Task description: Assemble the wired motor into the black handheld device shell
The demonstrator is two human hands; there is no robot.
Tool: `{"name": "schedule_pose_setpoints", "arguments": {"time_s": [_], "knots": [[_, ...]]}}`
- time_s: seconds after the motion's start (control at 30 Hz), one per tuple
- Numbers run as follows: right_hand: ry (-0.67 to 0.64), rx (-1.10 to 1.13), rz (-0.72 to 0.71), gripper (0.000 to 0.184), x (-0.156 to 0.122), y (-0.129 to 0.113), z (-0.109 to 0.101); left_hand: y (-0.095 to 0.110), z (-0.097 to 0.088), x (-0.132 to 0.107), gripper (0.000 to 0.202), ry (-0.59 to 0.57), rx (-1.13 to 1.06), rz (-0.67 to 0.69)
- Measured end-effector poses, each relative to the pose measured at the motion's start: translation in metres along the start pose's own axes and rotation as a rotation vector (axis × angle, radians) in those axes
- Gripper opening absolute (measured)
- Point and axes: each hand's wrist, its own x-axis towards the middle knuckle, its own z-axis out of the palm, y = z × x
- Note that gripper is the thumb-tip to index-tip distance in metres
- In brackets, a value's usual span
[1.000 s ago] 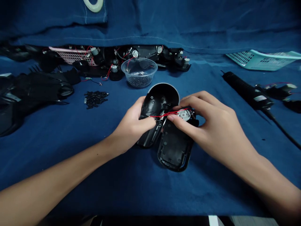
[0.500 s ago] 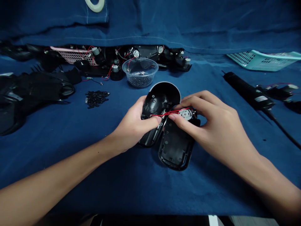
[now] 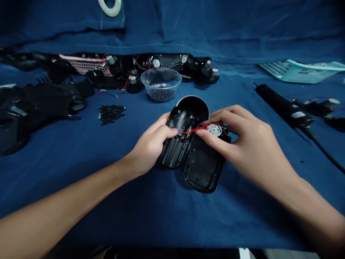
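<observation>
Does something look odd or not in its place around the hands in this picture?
Yes: the black plastic shell lies open in two halves, and a red wire stretches across the gap to a small motor. It looks odd because the wire is exposed, not tucked inside.

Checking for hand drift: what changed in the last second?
Left hand and right hand eased slightly rightward in view, carrying the black plastic shell half and second shell half; nothing was grabbed or released. The red wire still spans between them. The plastic bowl of black pellets stayed put, apart from a slight camera shift.
</observation>
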Motion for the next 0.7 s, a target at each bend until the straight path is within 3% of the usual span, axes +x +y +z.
{"name": "schedule_pose_setpoints", "arguments": {"time_s": [0.43, 0.57, 0.7], "knots": [[-0.008, 0.003, 0.049, 0.019, 0.0, 0.002, 0.001, 0.003, 0.005, 0.002, 0.041, 0.023, 0.146, 0.011], [-0.076, 0.079, 0.186, 0.029, 0.004, 0.005, 0.002, 0.003, 0.006, 0.001, 0.044, 0.04, 0.162, 0.034], [-0.146, 0.297, 0.378, 0.05, 0.008, 0.016, 0.007, 0.004, 0.007, 0.002, 0.045, 0.044, 0.045, 0.019]]}}
